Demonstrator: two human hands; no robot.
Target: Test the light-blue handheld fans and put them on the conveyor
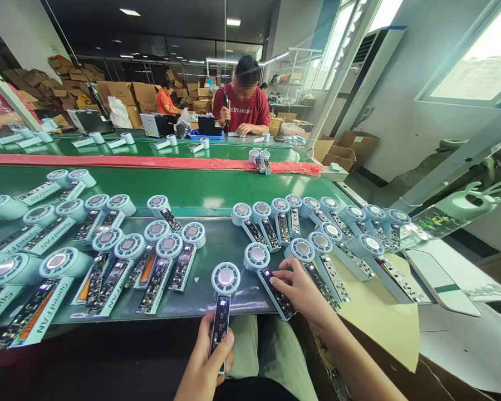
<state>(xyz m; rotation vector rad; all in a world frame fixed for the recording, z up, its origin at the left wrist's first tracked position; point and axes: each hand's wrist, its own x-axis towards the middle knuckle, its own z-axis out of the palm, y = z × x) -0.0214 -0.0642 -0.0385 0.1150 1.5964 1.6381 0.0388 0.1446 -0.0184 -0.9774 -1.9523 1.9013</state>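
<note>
A light-blue handheld fan [226, 279] is in my left hand [209, 353], thumb across its handle and fingers wrapped behind. Its open handle bares a black circuit board with a small lit display, and its round head points up just past the bench edge. My right hand [298, 289] has its fingers closed at the handle of a second handheld fan [257, 257] lying on the bench, fingertips on the board near another lit display. The underside of that grip is hidden. Right beside it lies a similar fan [302, 250] with its board exposed.
Several more fans [129, 246] lie in rows left and right on the dark bench [217, 234]. A green conveyor [183, 186] with a red strip [150, 162] runs behind. Across it sits a co-worker [246, 106]. Yellowish cardboard [384, 317] lies at right.
</note>
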